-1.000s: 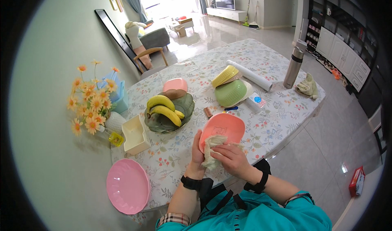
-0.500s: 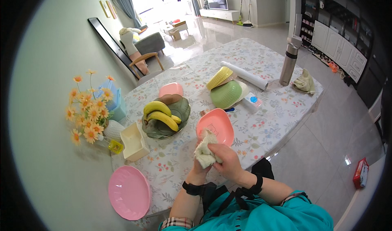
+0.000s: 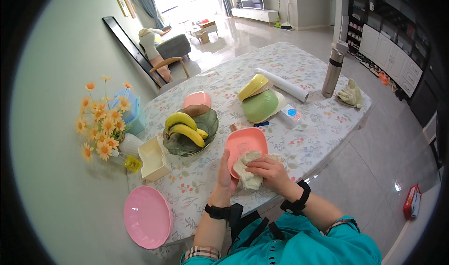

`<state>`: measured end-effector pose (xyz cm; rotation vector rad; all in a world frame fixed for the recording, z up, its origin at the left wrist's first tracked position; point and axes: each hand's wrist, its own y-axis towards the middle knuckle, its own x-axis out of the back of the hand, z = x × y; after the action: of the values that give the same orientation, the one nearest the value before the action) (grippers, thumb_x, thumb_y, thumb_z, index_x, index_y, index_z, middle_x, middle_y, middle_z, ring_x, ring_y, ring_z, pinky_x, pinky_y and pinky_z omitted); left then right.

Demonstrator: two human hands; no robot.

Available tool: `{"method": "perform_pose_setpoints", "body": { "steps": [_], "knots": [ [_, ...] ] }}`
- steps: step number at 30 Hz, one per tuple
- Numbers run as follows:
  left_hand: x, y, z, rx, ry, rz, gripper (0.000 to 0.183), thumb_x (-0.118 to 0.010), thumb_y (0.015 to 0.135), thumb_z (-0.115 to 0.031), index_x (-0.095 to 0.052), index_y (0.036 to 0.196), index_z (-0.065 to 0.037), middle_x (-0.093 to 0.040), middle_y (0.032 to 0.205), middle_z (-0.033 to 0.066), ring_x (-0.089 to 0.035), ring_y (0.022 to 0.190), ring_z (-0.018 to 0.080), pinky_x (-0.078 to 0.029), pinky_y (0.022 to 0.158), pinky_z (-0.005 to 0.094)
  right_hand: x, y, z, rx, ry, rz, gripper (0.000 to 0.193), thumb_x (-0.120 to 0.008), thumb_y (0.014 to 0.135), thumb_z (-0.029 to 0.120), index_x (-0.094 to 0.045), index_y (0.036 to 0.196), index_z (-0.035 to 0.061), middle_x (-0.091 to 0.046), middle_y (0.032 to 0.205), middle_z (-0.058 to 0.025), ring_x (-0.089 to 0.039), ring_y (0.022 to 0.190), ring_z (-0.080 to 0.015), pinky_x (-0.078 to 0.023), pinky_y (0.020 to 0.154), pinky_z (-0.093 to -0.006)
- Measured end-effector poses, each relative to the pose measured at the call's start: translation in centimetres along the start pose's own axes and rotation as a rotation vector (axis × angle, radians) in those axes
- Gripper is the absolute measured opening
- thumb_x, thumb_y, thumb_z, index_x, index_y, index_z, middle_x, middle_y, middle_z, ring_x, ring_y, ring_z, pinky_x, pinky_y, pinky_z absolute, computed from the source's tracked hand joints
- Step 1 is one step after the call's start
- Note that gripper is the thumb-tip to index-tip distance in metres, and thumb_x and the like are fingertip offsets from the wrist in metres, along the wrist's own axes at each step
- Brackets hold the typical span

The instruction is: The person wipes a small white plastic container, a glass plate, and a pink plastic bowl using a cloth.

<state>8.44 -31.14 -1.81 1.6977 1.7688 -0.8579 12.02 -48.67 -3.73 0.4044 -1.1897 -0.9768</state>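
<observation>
A coral-pink square plate (image 3: 245,141) with rounded corners is held up over the table's near edge. My left hand (image 3: 226,175) grips it by its left side, thumb along the rim and the other fingers underneath. In my right hand (image 3: 271,170) a cream cloth (image 3: 249,171) is bunched against the lower right part of the plate, covering that corner. Just beyond the plate lie a small dark blue object (image 3: 261,124) and a green ribbed bowl (image 3: 260,106) tipped on its side.
Left of the plate stand a leaf-shaped bowl (image 3: 211,129) with bananas (image 3: 182,124), a cream box (image 3: 155,159) and a pink basin (image 3: 147,218). Flowers (image 3: 105,129) are by the wall. A steel thermos (image 3: 332,73), green cloth (image 3: 350,94) and white roll (image 3: 283,84) lie farther right.
My right hand has moved right with the cloth, from the plate's lower left edge to its lower right. My left hand, earlier mostly hidden by the cloth, now shows along the plate's left side.
</observation>
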Motion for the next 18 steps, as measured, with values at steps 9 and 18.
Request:
{"method": "perform_pose_setpoints", "body": {
  "steps": [9, 18],
  "knots": [
    [1.2, 0.8, 3.1, -0.211, 0.303, -0.124, 0.039, -0.05, 0.103, -0.033, -0.053, 0.126, -0.002, -0.062, 0.113, 0.0073, -0.062, 0.099, 0.0166, -0.051, 0.085, 0.0288, -2.2, -0.5, 2.3, -0.295, 0.127, -0.117, 0.033, -0.07, 0.067, -0.001, -0.068, 0.1, 0.0037, -0.068, 0.106, -0.0126, -0.064, 0.104, -0.0337, -0.053, 0.089, -0.0408],
    [2.0, 1.3, 2.0, -0.346, 0.451, -0.304, 0.047, -0.042, 0.106, -0.036, -0.058, 0.123, 0.004, -0.063, 0.114, 0.0101, -0.058, 0.103, 0.0154, -0.046, 0.091, 0.0275, -1.9, -0.6, 1.5, -0.158, -0.136, 0.101, 0.046, -0.069, 0.074, 0.006, -0.063, 0.119, 0.0051, -0.063, 0.123, -0.0123, -0.058, 0.118, -0.0294, -0.047, 0.1, -0.0408]
  ]
}}
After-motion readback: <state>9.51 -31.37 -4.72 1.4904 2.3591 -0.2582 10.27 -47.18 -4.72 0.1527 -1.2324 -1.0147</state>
